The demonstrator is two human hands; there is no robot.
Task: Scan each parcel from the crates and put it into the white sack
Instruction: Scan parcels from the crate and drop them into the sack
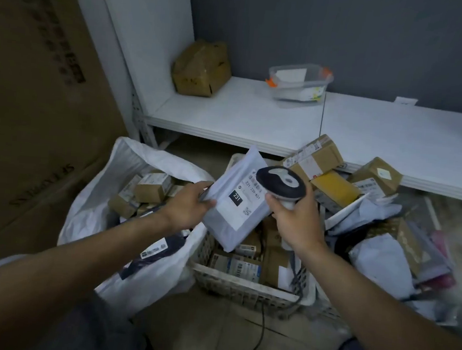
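Head view. Floor point(206, 336) bare near the knees, with a black cord point(259, 340) looping over it. White shelf point(256, 119) mostly bare at its front edge. Left hand point(191, 202) pinching a soft grey parcel point(239, 200) by its left edge, above the crate point(243, 286), just right of the white sack point(118, 190). Label reading "231" and "231-239-K01". Right hand point(295, 218) wrapped around the scanner point(281, 184), head just beside the label. Sack holding small brown boxes. Crate holding labelled packets. More boxes and bags piled right.
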